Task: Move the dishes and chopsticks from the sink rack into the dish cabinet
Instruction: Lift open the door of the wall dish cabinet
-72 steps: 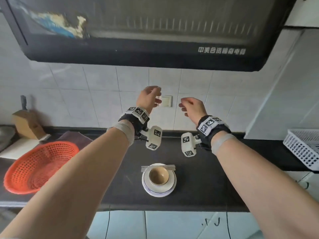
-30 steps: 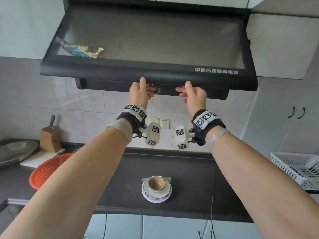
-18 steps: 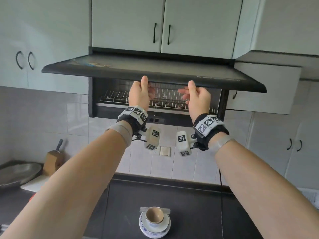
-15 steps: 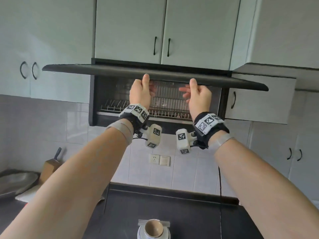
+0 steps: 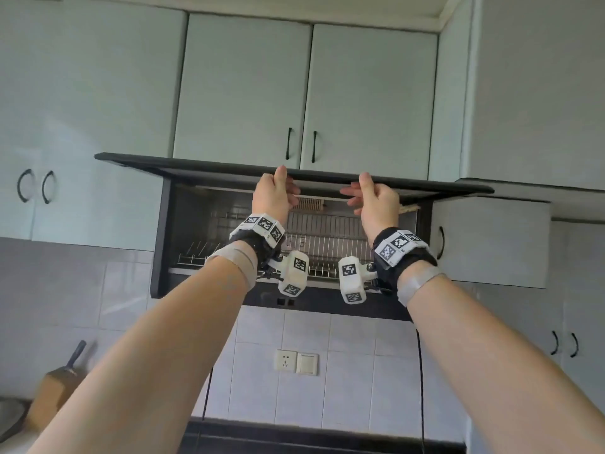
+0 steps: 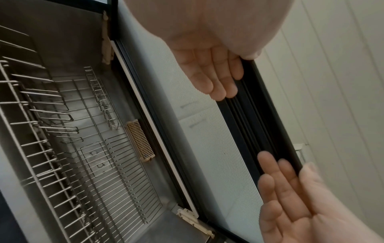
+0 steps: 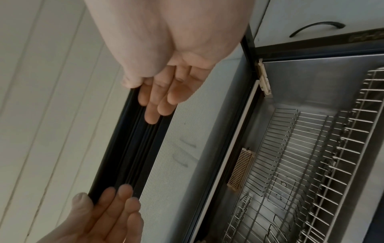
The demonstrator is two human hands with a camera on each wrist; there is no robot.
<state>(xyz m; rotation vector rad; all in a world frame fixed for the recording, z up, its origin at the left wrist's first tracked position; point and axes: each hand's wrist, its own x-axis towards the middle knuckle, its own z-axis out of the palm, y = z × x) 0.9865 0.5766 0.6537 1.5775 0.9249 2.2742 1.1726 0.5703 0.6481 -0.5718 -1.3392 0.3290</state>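
At the far left a knife block (image 5: 49, 393) sits on the worktop (image 5: 13, 444), well below the action. Above it, the dish cabinet (image 5: 327, 244) hangs on the wall with its flap door (image 5: 196, 162) swung up to about level.

The left hand (image 5: 273, 199) has its thumb on the door's front edge and its straight fingers (image 6: 278, 184) pressed flat against the underside: a wide, lifting hand, not a wrapped grip. Just to its right, the right hand (image 5: 376, 206) mirrors it, thumb over the edge and fingers (image 7: 154, 102) laid along the dark frame strip, equally relaxed and wide.

Inside, the wire rack (image 5: 311, 237) looks bare; no dishes or chopsticks show in any view, so I cannot tell where they lie, and none has reached the cabinet.

The step in hand looks like raising the door fully. To do it well, both hands should push evenly so the flap does not twist on its hinges (image 7: 264, 78), and should carry it up until it holds by itself. Test that before letting go, since a half-raised flap could drop onto arms reaching in with crockery. Keep the fingers on the frame, not the ribbed glass panel (image 6: 207, 139).
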